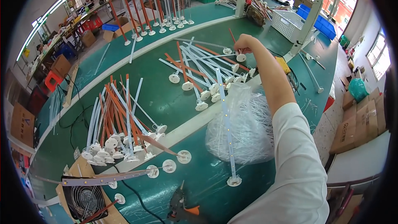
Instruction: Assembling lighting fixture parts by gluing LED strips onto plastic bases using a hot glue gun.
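- My right hand [244, 43] pinches the round white base [241, 57] of a thin strip, far across the green table [166, 108].
- Light, bendy, fragile; the base end gives the firmest hold.
- Left hand unseen.

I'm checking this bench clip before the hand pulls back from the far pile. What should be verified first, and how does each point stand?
1. Right hand has its fingers closed on a round white base at the far pile: ok.
2. That base's strip free of the crossed strips: cannot tell.
3. Left hand in sight: not ok, out of view.
4. Plastic bag under the forearm, may snag: not ok.
5. Long strip lies across the bag, loose: not ok.
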{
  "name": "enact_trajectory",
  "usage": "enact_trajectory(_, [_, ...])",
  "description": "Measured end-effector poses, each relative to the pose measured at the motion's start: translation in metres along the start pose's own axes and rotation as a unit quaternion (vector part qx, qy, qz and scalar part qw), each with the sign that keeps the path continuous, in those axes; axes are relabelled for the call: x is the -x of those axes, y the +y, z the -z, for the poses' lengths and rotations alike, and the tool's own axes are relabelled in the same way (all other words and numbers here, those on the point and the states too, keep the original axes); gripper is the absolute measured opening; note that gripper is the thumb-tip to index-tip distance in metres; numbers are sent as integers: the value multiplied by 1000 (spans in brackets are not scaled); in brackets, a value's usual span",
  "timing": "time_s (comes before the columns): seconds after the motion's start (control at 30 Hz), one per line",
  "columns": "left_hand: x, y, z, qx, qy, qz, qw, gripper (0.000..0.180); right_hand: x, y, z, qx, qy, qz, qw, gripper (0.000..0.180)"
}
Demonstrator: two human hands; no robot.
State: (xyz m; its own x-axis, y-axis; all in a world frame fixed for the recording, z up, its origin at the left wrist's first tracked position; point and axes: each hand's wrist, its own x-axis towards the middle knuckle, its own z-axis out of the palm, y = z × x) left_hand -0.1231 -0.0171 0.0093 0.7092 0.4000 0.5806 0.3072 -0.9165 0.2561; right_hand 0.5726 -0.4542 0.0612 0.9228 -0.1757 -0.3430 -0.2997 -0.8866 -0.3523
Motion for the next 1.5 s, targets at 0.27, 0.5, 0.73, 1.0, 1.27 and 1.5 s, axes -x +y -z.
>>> enact_trajectory(0.27, [-6,7,3,-6,0,-9,1000,14,-2,-11,0,93,310,62,944,21])
enact_trajectory(0.5, [-4,9,3,12,8,0,1000,11,-13,-38,-37,161,160,282,932,24])
enact_trajectory(0.73, [12,-8,-7,43,24,12,999,9,-34,-27,-48,178,200,233,935,19])
enact_trajectory(1.0, [8,-2,-2,43,28,5,999,9,0,-15,25,45,238,249,938,22])
enact_trajectory(1.27, [10,-6,-6,85,83,-35,992,12,47,15,92,-74,234,231,941,31])
enact_trajectory(1.5, [19,-15,-5,74,65,-34,995,11,102,46,115,-103,245,248,932,24])
